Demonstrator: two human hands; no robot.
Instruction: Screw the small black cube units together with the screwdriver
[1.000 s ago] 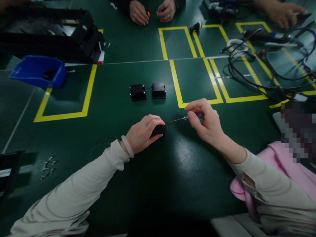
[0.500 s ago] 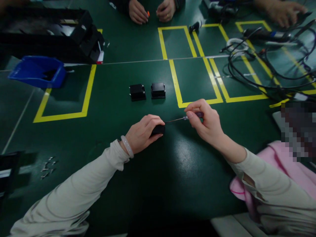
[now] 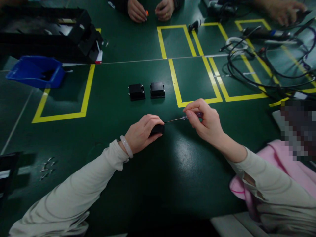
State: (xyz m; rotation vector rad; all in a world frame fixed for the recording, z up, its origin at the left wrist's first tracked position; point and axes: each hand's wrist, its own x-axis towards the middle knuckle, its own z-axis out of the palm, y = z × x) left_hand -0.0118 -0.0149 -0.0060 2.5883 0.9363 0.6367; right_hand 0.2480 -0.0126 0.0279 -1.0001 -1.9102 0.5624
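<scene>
"What do you get from the head view?"

"I have the left hand [image 3: 143,131] cupped over a small black box [image 3: 158,129], fingers over its top, thumb along the near side. I'd say that grip braces it against the table [image 3: 148,184]."

"And the right?"

"My right hand [image 3: 206,120] pinches a screwdriver [image 3: 184,117] by its handle, thumb against forefinger. The shaft lies low and slants toward the left fingertips. Coming from the side like that probably suits something on the box's end, but the left fingers hide where the tip sits, so I can't tell if it's seated."

"Anything else near?"

"Beyond the left hand, one finished-looking case [image 3: 136,92] and a second case [image 3: 157,90] stand side by side, just out of the way, I'd guess for elbow room. Some loose screws [image 3: 45,168] lie outside my left forearm, perhaps to keep them from rolling underfoot of the work. Past both hands, a co-worker's hands [image 3: 137,12] are well apart from mine."
</scene>
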